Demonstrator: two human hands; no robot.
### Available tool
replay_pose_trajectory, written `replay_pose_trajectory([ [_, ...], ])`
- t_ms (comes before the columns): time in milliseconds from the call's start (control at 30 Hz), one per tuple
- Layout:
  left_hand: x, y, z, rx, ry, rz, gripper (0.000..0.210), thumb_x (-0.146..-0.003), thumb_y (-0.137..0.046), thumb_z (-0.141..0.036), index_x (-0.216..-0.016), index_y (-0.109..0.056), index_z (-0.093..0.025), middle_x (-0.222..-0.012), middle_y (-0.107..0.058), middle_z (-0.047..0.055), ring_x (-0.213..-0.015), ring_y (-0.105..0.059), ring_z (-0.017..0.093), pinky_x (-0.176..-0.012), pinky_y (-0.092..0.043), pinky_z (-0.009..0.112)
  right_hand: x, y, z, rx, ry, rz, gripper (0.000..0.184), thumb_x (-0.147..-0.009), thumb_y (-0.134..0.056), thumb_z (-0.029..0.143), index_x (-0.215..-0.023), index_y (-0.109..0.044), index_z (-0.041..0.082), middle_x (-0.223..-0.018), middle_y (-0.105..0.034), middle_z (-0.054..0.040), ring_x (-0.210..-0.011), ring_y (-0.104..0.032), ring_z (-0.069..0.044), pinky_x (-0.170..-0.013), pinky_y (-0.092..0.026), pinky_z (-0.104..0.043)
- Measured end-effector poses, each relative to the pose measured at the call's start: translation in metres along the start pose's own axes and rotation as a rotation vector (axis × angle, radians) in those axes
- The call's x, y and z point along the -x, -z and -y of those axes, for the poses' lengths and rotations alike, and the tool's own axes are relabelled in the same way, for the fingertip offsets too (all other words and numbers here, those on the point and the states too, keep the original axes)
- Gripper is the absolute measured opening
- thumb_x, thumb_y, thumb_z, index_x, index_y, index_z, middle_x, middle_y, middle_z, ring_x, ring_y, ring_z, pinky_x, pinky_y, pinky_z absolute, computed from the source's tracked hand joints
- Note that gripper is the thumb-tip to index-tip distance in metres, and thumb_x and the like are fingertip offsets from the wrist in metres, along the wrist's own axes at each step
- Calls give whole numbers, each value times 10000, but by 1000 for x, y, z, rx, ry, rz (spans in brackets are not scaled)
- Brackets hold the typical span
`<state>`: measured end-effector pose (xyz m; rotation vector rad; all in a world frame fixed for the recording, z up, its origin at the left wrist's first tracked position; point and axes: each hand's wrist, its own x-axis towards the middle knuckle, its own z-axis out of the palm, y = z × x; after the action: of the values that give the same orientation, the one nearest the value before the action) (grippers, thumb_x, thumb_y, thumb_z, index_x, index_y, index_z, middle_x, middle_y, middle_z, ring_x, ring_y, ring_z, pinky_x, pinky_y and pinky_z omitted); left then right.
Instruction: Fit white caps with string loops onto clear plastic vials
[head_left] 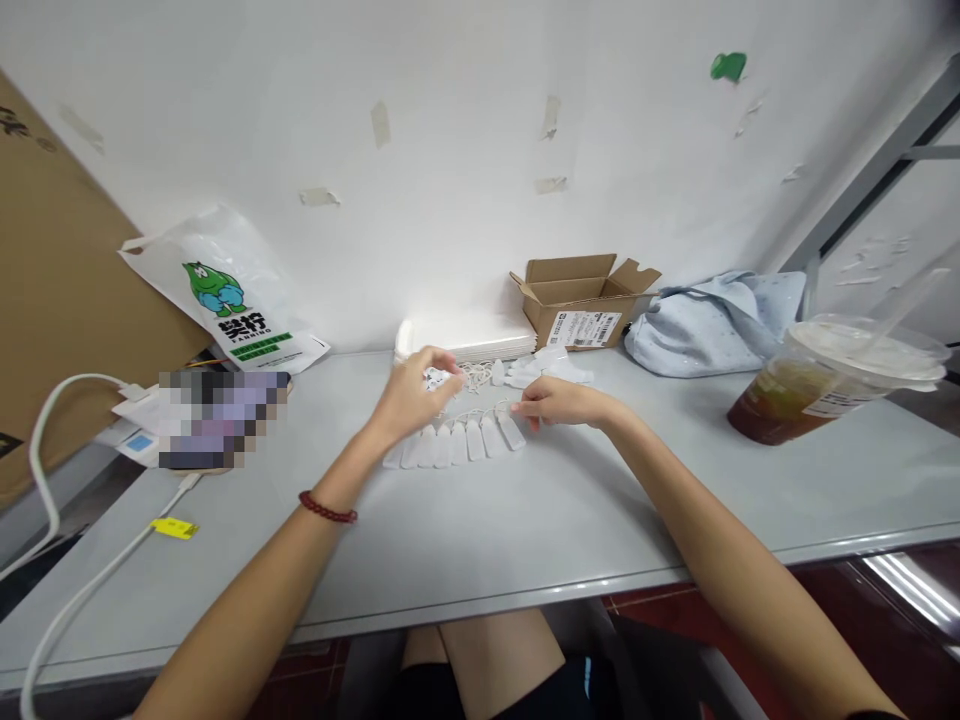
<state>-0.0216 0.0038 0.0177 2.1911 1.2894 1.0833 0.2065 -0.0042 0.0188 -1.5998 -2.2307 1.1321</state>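
Several flat, whitish translucent tags (476,441) lie side by side in a fanned row, with thin strings at their far ends. My right hand (559,402) is at the row's right end, fingers closed at the top of the last tag (511,432). Above the row's left part, my left hand (416,392) curls thumb and forefinger together in a pinch. Whatever is between those tips is too small to make out. Small white pieces with dark marks (435,378) show through the loop of its fingers. A tangle of white strings (477,375) lies between the hands.
Behind are a white stack (465,335), loose translucent pieces (551,366) and an open cardboard box (581,310). A light-blue cloth bag (705,325) and a lidded drink cup (795,385) stand right. Left are a white plastic bag (232,290), a blurred-out phone-like device (225,420) and a cable (112,575).
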Motion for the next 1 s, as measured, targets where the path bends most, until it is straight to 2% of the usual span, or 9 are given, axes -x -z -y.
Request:
replay_pose_trajectory([
  [67, -8, 11, 9, -6, 60, -57, 163, -765, -584, -323, -856, -619, -192, -894, -692, 57, -883, -615, 213, -771, -452, 339, 1, 2, -1, -16, -11, -27, 379, -809, -522, 428, -532, -517, 170, -617, -621, -47, -512, -423, -104, -533, -330, -271],
  [167, -12, 14, 19, -65, 93, -27, 142, -759, -573, -313, -779, -649, -195, -851, -704, 49, -827, -616, 205, -714, -446, 312, 1, 1, 1, 2, -17, -25, 334, -808, -519, 377, -547, -519, 168, -650, -645, -58, -514, -461, -104, -528, -352, -261],
  [267, -11, 6, 25, -128, 108, 25, 164, -765, -539, -288, -752, -675, -198, -839, -714, 33, -785, -613, 197, -685, -451, 299, 1, -2, 3, 69, -35, 94, 289, -781, -537, 347, -558, -531, 164, -648, -646, -54, -529, -497, -109, -517, -366, -244],
  [367, -13, -3, 27, -212, 39, 85, 197, -767, -510, -235, -774, -703, -195, -871, -722, 34, -843, -607, 214, -743, -458, 311, 2, -3, 4, 80, -29, 190, 294, -758, -558, 393, -581, -541, 159, -671, -654, -50, -552, -531, -115, -509, -380, -233],
  [467, -20, -6, 29, -345, -56, 146, 235, -766, -482, -183, -767, -716, -195, -870, -723, 41, -898, -580, 246, -799, -448, 343, 1, -4, 4, 69, -17, 178, 328, -762, -545, 431, -583, -540, 156, -680, -659, -53, -561, -543, -115, -519, -388, -227],
  [633, -34, -7, 34, -521, -67, 182, 254, -763, -465, -157, -788, -717, -182, -844, -713, 76, -923, -562, 278, -774, -451, 355, -3, -10, 5, 98, 12, 86, 351, -797, -499, 395, -545, -540, 155, -599, -636, -34, -488, -489, -90, -553, -395, -225],
  [733, -42, -10, 38, -569, -34, 174, 241, -751, -478, -157, -773, -717, -176, -808, -706, 93, -889, -587, 274, -743, -452, 341, -3, -12, 8, 89, -24, 80, 367, -812, -473, 362, -510, -519, 158, -572, -628, -30, -459, -469, -82, -547, -399, -224],
  [867, -48, -18, 40, -560, 73, 177, 208, -725, -510, -189, -630, -694, -181, -651, -669, 94, -743, -619, 253, -643, -436, 307, -2, -15, 10, 34, -58, 115, 348, -808, -475, 328, -501, -483, 164, -575, -636, -30, -425, -450, -71, -508, -395, -222],
  [1000, -54, -25, 39, -549, 158, 168, 195, -687, -522, -178, -564, -673, -169, -598, -648, 107, -645, -612, 245, -557, -397, 295, -3, -17, 10, -9, -53, 128, 342, -806, -490, 342, -513, -469, 166, -562, -634, -29, -397, -432, -67, -473, -377, -223],
])
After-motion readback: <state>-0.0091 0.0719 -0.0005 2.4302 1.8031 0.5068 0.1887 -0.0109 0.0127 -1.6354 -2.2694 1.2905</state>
